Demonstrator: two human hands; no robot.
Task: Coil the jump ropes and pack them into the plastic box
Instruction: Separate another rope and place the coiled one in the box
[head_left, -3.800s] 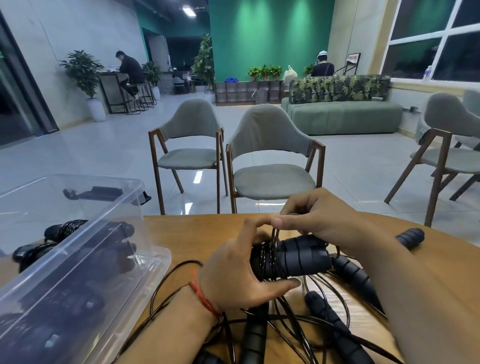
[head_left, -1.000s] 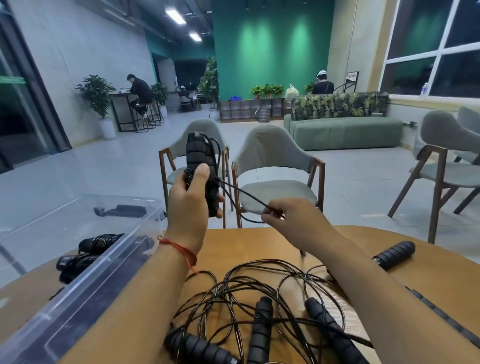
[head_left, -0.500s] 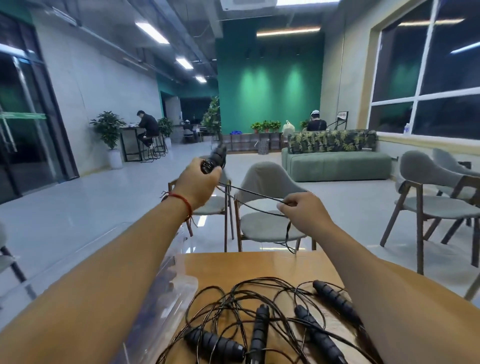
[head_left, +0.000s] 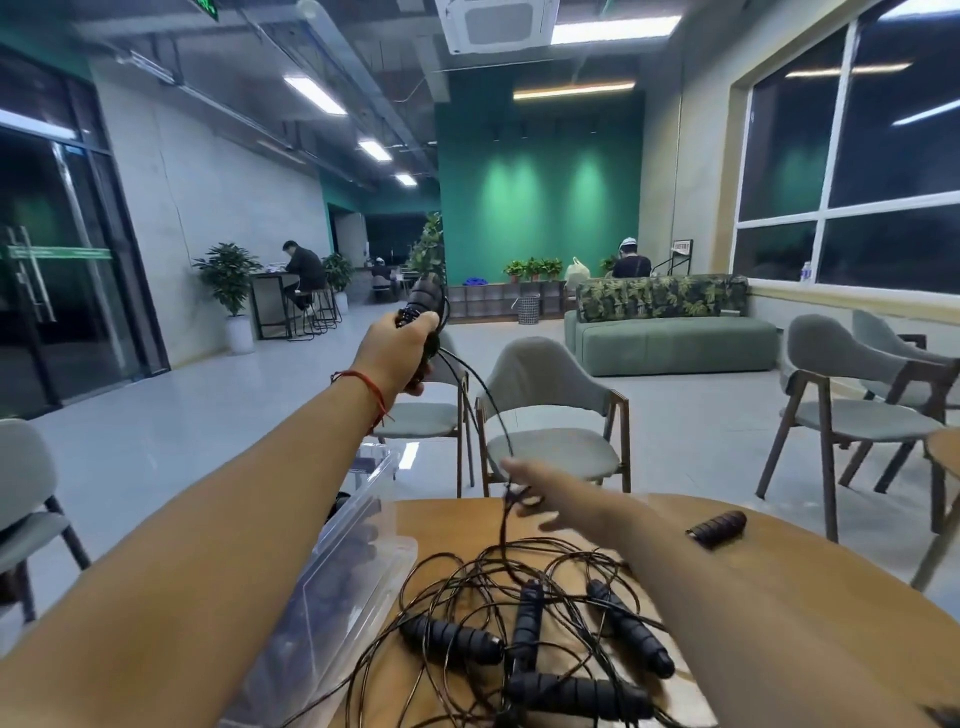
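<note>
Dropped since half a second earlier: your right hand (head_left: 543, 499), down to just above the surface (head_left: 779, 597). It was blurred at the cord (head_left: 488, 400), so its grip could not be told. Left hand (head_left: 397, 356): raised, clamped on the paired handles (head_left: 422, 306). Risk: the cord ran into the tangled ropes (head_left: 524, 623) beside the plastic box (head_left: 332, 571); pulling could snag and drag them off.

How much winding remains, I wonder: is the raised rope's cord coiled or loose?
Loose: cord trails from handles in left hand through right hand to table.
</note>
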